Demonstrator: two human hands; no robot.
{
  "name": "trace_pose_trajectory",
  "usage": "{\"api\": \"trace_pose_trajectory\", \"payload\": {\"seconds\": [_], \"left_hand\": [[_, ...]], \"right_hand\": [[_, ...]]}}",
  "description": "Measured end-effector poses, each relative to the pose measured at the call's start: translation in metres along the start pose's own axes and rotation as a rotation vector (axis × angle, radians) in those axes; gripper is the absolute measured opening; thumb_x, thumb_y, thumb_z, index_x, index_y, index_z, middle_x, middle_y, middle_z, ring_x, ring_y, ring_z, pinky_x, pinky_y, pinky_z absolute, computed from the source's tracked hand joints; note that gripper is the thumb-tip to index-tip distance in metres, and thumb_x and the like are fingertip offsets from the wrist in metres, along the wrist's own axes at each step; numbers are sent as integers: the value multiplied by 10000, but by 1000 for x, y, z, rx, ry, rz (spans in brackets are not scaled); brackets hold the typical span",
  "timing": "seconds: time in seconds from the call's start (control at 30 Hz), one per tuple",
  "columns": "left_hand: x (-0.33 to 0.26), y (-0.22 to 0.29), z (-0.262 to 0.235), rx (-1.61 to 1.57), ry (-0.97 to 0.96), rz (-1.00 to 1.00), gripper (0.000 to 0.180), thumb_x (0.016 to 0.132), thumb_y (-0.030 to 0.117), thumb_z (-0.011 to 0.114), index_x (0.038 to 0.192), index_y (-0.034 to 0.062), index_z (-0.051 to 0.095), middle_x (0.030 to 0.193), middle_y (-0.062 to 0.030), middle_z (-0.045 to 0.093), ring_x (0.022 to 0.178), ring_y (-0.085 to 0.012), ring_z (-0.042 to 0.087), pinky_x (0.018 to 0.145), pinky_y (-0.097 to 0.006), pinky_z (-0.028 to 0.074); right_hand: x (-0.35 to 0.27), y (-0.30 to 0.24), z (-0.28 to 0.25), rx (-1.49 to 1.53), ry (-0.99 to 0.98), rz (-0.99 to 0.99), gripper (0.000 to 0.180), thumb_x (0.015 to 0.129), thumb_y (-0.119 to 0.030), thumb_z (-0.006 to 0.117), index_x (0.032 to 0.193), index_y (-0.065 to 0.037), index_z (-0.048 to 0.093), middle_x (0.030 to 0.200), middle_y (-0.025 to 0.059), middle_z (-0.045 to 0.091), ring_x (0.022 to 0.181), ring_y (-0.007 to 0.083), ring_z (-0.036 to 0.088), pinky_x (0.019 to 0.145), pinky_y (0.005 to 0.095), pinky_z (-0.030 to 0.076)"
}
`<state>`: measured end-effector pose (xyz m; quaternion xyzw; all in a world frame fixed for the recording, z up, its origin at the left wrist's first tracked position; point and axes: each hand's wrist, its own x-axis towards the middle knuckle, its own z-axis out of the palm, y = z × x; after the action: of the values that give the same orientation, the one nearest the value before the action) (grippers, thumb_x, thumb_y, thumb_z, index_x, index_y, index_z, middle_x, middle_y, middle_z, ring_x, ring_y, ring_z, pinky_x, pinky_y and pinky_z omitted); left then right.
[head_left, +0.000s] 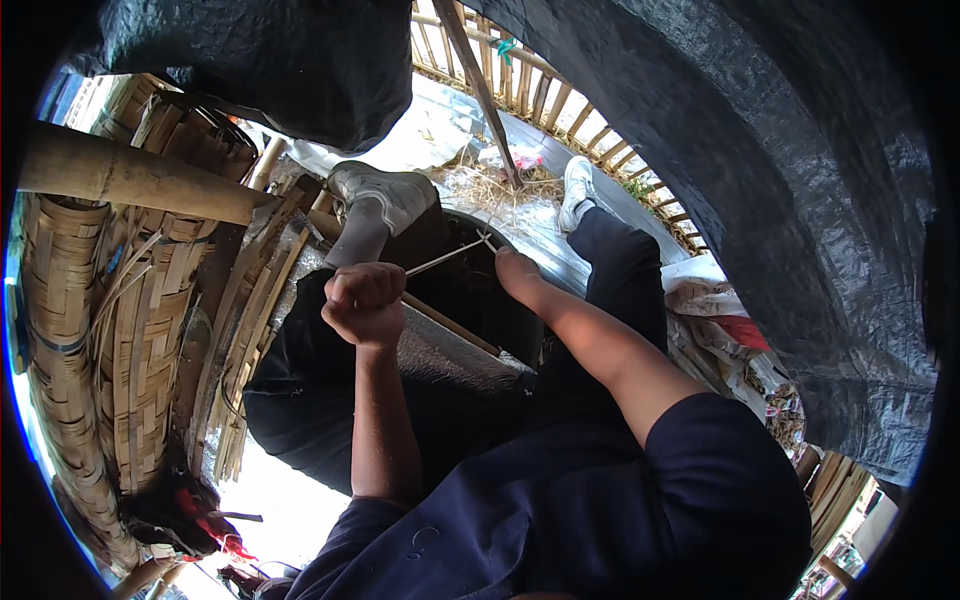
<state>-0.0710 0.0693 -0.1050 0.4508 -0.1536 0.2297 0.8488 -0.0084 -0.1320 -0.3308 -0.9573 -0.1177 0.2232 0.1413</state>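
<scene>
My left hand (365, 303) is closed in a fist, with a thin pale cord (440, 260) running out of it to the right. The cord stretches taut to a small bend, from which a short end drops to my right hand (516, 274). That hand is closed around the cord's end, its fingers mostly hidden behind the hand. Below the cord, between my legs, sits a dark round tub (505, 315). A thin stick (455, 325) slants in front of the tub, and a grey-brown, rough-textured surface (440, 362) lies beneath it.
On the left stand woven bamboo panels (150, 340) under a thick bamboo pole (140, 180). A dark tarpaulin (780, 200) hangs along the right, and a dark sheet (280, 70) overhead. My shoes (390, 195) rest ahead, near dry straw (490, 190), a leaning wooden post (485, 95) and a slatted fence (560, 100).
</scene>
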Motion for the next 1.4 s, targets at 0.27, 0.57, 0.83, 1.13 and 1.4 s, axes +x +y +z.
{"api": "trace_pose_trajectory", "payload": {"seconds": [0.27,0.57,0.83,1.13,1.4], "left_hand": [[1,2,3,-12,1,-43,560,885,475,384,502,132,163,439,34,139,378,-97,120,393,-280,97],[1,0,2,0,52,-42,631,902,525,405,488,116,163,433,32,147,373,-92,130,388,-265,99],[2,2,3,26,58,-30,633,902,519,409,482,113,166,427,36,146,360,-92,129,380,-264,105],[4,2,2,32,66,-21,617,901,498,396,478,110,168,423,31,144,358,-93,123,375,-268,95],[8,0,9,38,68,-10,575,889,444,385,468,109,180,414,28,151,349,-97,126,367,-263,95]], "right_hand": [[20,-15,-27,-81,-206,-31,240,882,-82,444,1018,23,611,1021,225,661,982,352,649,812,445,529],[51,9,-20,-67,-162,-62,233,882,-78,444,1010,29,607,1028,225,659,967,340,656,800,430,537],[47,10,-11,-121,-156,-144,231,913,-101,405,1062,10,541,1028,208,662,959,341,657,788,428,541],[55,18,-19,-110,-181,-253,204,893,-54,428,1053,41,511,971,259,652,926,383,653,769,450,536],[65,21,-28,-177,-287,-306,236,906,-91,424,1088,32,511,1011,269,639,967,384,641,800,455,524]]}}
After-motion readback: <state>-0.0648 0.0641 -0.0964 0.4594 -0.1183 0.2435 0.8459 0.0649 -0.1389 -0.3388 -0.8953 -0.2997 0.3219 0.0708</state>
